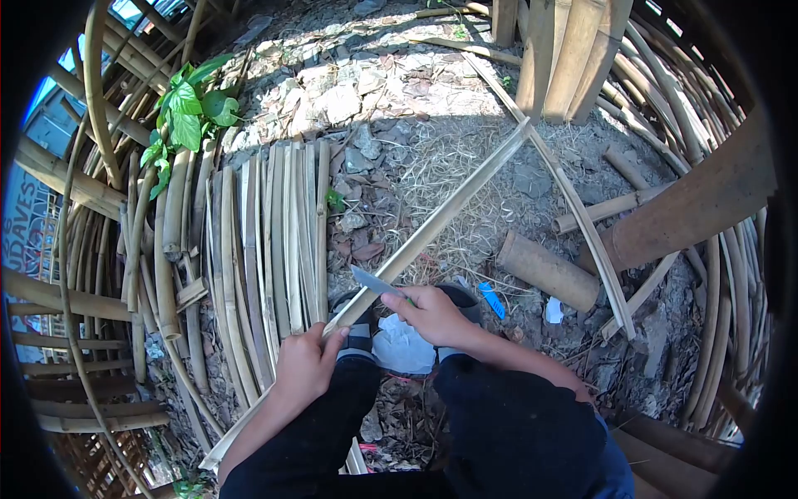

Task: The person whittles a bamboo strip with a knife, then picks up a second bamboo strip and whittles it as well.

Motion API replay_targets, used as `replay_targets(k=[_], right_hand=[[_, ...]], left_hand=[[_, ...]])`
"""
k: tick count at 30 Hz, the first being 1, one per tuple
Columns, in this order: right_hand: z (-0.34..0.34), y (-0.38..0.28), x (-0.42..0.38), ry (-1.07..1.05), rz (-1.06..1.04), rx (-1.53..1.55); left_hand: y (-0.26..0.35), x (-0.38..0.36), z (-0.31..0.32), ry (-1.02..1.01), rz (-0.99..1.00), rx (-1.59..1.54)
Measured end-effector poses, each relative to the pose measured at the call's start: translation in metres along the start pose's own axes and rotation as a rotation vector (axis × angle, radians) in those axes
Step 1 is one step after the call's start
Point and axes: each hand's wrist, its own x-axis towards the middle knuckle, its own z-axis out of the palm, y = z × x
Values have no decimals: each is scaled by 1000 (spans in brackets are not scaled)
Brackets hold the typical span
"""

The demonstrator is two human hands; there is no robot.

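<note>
My left hand is wrapped round a long split bamboo strip, which slants from the lower left up to the upper right. My right hand grips a knife by its handle, mostly hidden in the fingers. The blade points up and left and overlaps the strip just ahead of my left hand. At its far end the strip crosses another split bamboo piece on the ground. A crumpled pale plastic bag lies between my feet.
Many split bamboo strips lie side by side at the left, near a leafy plant. Right of me are a short bamboo tube, a blue object and a thick slanting bamboo pole. Shavings cover the stony ground ahead.
</note>
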Motion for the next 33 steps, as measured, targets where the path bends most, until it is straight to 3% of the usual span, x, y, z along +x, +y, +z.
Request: replay_targets(k=[2, 12, 16, 19, 24, 26, 33], right_hand=[[-4, -11, -1, 41, 98, -43], [-24, 16, 15, 87, 173, -75], [-39, 26, 23, 182, 80, -1], [-59, 28, 30, 269, 220, 222], [-83, 41, 40, 269, 269, 240], [-93, 42, 44, 368, 212, 258], [-148, 52, 49, 457, 336, 242]], left_hand=[[5, -1, -4, -13, -20, -5], [6, -1, -6, -24, -32, 33], [-3, -3, -1, 4, -14, 54], [-7, -6, 1, -3, 1, 40], [-4, -7, -1, -12, -37, 46], [1, -7, -5, -17, -40, 54], [1, -10, -7, -29, -67, 52]])
